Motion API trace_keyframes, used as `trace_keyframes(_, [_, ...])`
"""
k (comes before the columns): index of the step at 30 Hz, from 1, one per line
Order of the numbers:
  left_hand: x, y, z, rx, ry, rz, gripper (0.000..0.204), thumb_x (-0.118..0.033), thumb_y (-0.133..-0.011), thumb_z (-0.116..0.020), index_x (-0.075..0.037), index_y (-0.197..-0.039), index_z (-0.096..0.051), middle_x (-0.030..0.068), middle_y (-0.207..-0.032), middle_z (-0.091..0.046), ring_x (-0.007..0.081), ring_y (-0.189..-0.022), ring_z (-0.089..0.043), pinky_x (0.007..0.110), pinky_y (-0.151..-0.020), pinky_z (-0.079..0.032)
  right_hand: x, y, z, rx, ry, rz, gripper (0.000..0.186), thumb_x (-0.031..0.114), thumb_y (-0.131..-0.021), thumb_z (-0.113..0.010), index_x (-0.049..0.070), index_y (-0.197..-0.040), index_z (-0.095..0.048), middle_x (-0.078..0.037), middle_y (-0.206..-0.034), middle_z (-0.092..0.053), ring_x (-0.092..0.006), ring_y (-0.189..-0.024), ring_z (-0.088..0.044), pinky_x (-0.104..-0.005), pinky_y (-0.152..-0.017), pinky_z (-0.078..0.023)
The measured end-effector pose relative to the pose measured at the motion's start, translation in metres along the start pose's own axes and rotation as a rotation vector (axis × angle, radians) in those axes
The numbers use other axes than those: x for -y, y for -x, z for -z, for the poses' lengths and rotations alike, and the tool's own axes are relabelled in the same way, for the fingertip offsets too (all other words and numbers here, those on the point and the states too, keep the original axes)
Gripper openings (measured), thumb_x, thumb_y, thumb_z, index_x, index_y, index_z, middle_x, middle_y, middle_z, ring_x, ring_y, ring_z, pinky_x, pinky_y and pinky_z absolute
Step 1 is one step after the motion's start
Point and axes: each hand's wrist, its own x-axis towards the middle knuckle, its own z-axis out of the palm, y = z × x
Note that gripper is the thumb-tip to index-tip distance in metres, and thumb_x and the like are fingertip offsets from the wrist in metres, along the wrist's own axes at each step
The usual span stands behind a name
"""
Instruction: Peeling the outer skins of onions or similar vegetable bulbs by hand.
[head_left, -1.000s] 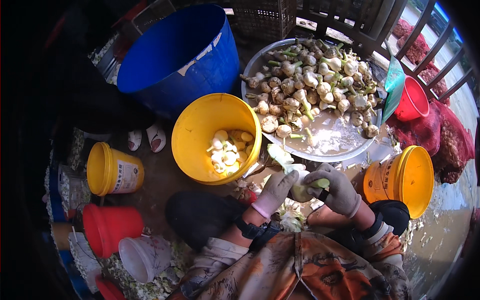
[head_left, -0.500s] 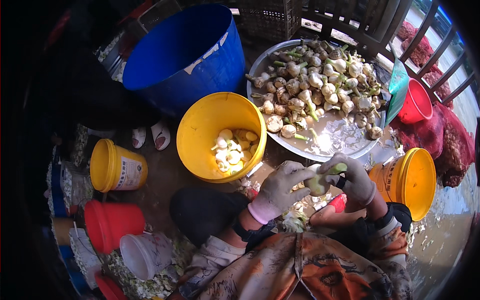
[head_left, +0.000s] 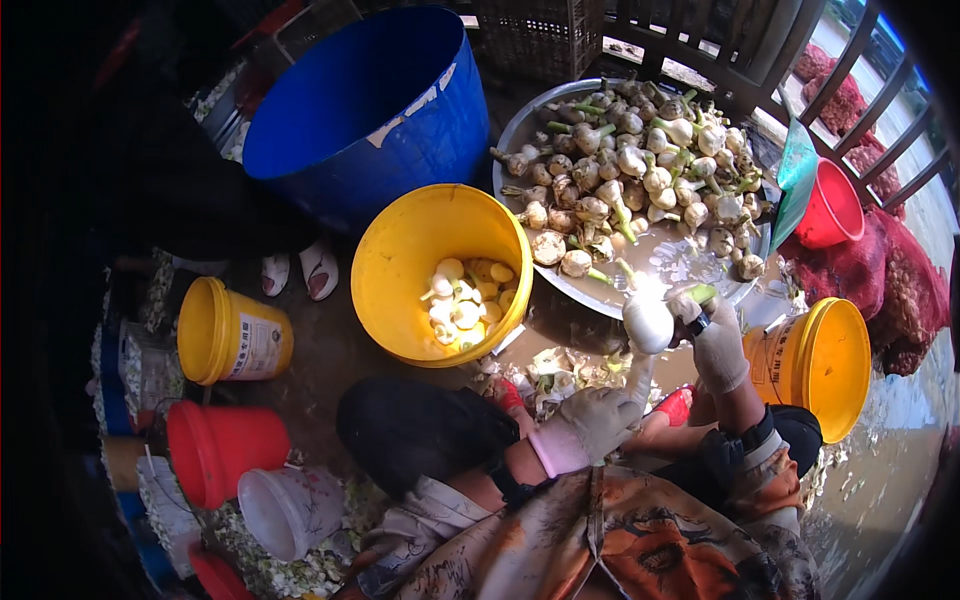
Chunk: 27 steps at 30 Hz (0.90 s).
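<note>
In front of my knees, my right hand (head_left: 715, 350), in a grey glove, is closed around the green stem of a smooth white garlic bulb (head_left: 648, 322). A small black band or tool (head_left: 698, 323) shows at its fingers. Just below the bulb is my left hand (head_left: 595, 422), gloved with a pink cuff, its fingers curled. A pale strip rises from it toward the bulb; I cannot tell whether it is a finger or garlic skin. Beyond them, a wide metal basin (head_left: 560, 280) holds a heap of unpeeled garlic bulbs (head_left: 640, 160).
A yellow bucket (head_left: 385, 270) with peeled garlic stands left of the basin, before a large blue tub (head_left: 380, 170). More buckets stand left, including a red one (head_left: 225, 450). An orange-yellow bucket (head_left: 835, 370) and red mesh sacks (head_left: 910, 280) are right. Peelings (head_left: 560, 375) litter the floor.
My left hand has drawn down and slightly right, away from the bulb. The bulb, greenish and between both hands before, now shows white and sits higher in my right hand.
</note>
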Motion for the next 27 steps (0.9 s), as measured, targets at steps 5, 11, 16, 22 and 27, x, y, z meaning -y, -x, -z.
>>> trace_keyframes(5, [0.044,-0.005,0.001,0.542,-0.177,0.379,0.045,-0.024,-0.085,-0.062,-0.005,-0.125,-0.052,0.0231,-0.107,-0.064,0.0339,-0.093,-0.067,0.040,-0.077,-0.055,-0.008,-0.003,0.022,0.003,-0.175,-0.216,0.025,0.025,-0.093,-0.057,0.001,-0.089,-0.059,-0.002,-0.066,-0.051,-0.0108,-0.053,-0.049,-0.0244,-0.048,-0.043])
trace_keyframes(11, [0.021,-0.023,0.024,-0.293,1.250,0.324,0.089,-0.036,-0.071,-0.084,-0.004,-0.136,-0.032,0.0122,-0.116,-0.059,0.0195,-0.100,-0.062,0.031,-0.088,-0.050,-0.020,0.001,-0.004,0.307,-0.102,-0.330,0.025,0.023,-0.092,-0.061,-0.001,-0.096,-0.061,-0.005,-0.076,-0.059,-0.0122,-0.063,-0.056,-0.0252,-0.056,-0.048])
trace_keyframes(16, [0.043,0.013,0.067,-0.534,1.790,0.313,0.086,-0.063,-0.076,-0.067,-0.003,-0.132,-0.045,0.0163,-0.120,-0.058,0.0180,-0.092,-0.064,0.031,-0.075,-0.054,-0.078,-0.060,0.056,0.110,0.609,-0.173,0.039,0.026,-0.085,-0.068,-0.001,-0.112,-0.062,-0.019,-0.101,-0.066,-0.0275,-0.089,-0.066,-0.0360,-0.082,-0.052])
trace_keyframes(22, [0.053,-0.003,0.027,-0.262,1.540,0.439,0.068,-0.048,-0.093,-0.056,-0.004,-0.140,-0.035,0.0181,-0.119,-0.057,0.0208,-0.094,-0.062,0.032,-0.082,-0.050,-0.152,-0.146,0.014,0.016,1.656,-0.011,0.035,0.029,-0.079,-0.067,0.017,-0.111,-0.065,-0.018,-0.114,-0.057,-0.0370,-0.103,-0.059,-0.0442,-0.086,-0.050])
trace_keyframes(27, [0.071,0.000,0.021,-0.286,1.357,0.556,0.064,-0.039,-0.093,-0.060,0.001,-0.137,-0.037,0.0149,-0.107,-0.062,0.0170,-0.090,-0.063,0.028,-0.078,-0.051,-0.118,-0.135,0.023,0.140,0.982,-0.154,0.017,0.020,-0.089,-0.060,0.008,-0.094,-0.071,-0.008,-0.089,-0.068,-0.0199,-0.077,-0.062,-0.0310,-0.072,-0.050])
